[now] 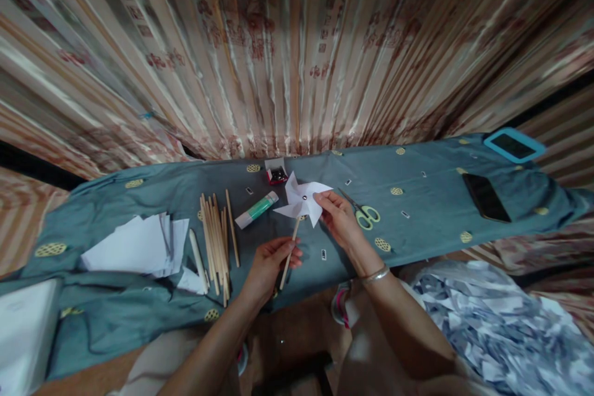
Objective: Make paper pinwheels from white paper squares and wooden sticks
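A white paper pinwheel (297, 197) with a dark pin at its centre is fixed to the top of a thin wooden stick (288, 261). My left hand (269, 265) is closed around the stick below the blades. At the pinwheel's right side, my right hand (340, 216) pinches one paper blade between thumb and fingers. Just right of that hand lie scissors (366, 216) with pale green handles. Behind the pinwheel stands a small open box (276, 176) with dark contents. A green glue stick (257, 210) lies to the left.
Several wooden sticks (214, 241) lie left of my hands, beside a white pen-like tool (197, 253) and stacked white paper (134, 246). At the right are a dark phone (486, 198) and a blue-framed tablet (514, 144). A heap of paper pieces (505, 328) sits below the table's right edge.
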{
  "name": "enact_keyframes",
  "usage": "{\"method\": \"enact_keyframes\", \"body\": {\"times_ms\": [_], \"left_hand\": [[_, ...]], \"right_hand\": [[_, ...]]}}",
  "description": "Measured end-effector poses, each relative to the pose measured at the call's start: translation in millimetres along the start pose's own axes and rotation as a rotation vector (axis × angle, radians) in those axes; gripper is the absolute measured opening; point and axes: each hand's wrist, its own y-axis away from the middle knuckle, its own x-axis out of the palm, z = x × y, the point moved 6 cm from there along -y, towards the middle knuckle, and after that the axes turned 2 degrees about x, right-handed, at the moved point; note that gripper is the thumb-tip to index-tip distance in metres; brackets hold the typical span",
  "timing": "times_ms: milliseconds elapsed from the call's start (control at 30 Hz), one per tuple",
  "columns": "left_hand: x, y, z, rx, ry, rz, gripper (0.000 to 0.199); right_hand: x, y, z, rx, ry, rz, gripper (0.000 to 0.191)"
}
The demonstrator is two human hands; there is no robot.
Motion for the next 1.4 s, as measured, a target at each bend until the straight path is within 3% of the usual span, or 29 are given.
{"method": "enact_keyframes", "body": {"times_ms": [367, 600, 933, 1100, 1400], "left_hand": [[-1.6, -6, -2, 0.008, 0.026, -0.026, 0.052], [-2.8, -9, 0, -0.005, 0.021, -0.032, 0.053], [-3.5, -8, 0, -0.013, 0.026, -0.024, 0.054], [-5.1, -9, 4, -0.030, 0.011, 0.002, 0.052], [-5.0, -10, 5, -0.032, -0.010, 0.031, 0.050]], "right_hand": [[-4, -5, -10, 0.114, -0.038, -0.009, 0.043], [4, 0, -16, 0.129, -0.024, 0.059, 0.042], [-1, -2, -12, 0.033, 0.193, 0.079, 0.038], [-11, -10, -1, -0.033, 0.110, 0.024, 0.038], [-14, -17, -1, -0.027, 0.068, -0.008, 0.032]]}}
